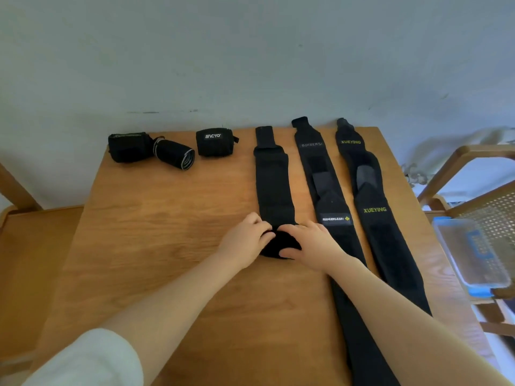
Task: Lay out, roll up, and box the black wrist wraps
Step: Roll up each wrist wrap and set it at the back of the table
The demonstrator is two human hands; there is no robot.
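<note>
- Upper left: three rolled wraps [170,148] on the wooden desk [156,232], against a pale wall [250,51].
- Centre: left hand [245,240] and right hand [312,243] curl round the half-rolled wrap [274,190].
- Right: two flat wraps [362,207]; a chair [457,168] holding a clear box [473,252].
</note>
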